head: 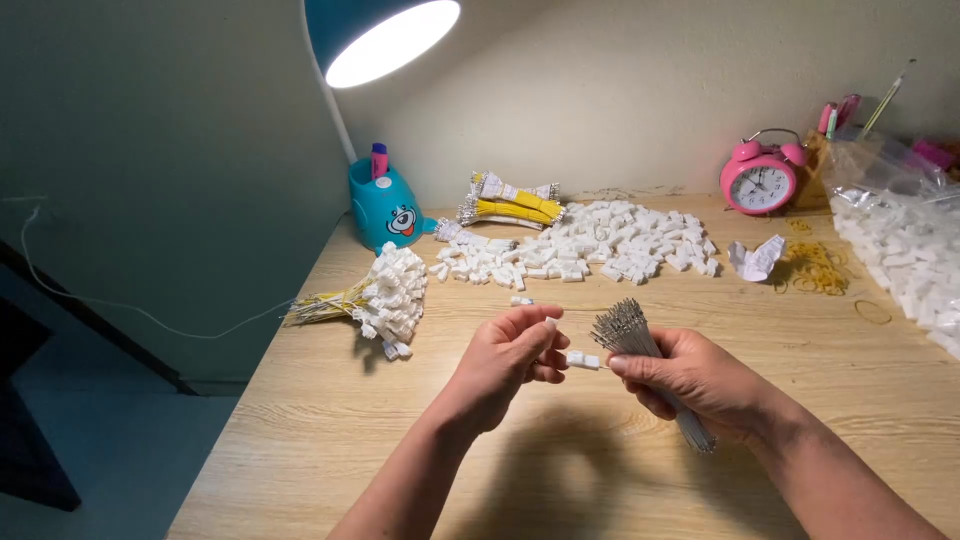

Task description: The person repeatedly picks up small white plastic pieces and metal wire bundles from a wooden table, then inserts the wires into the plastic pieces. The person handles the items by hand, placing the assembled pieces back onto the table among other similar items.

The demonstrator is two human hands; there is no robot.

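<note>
My right hand [690, 378] grips a bundle of thin white wires [630, 335] with metal tips fanning upward; the wires' tail sticks out below the hand. My left hand [510, 358] pinches a small white plastic connector [583, 360] between thumb and fingers, and the connector touches my right thumb and forefinger. Both hands hover above the wooden desk [330, 420] near its front middle.
A heap of white connectors [590, 245] lies at the back middle, with yellow wire bundles [510, 203] behind it. A finished bunch of connectors on yellow wires [385, 295] lies at the left. A teal lamp base [385, 210], pink alarm clock [760, 180], rubber bands [815, 268] and a plastic bag of connectors [900, 250] stand around.
</note>
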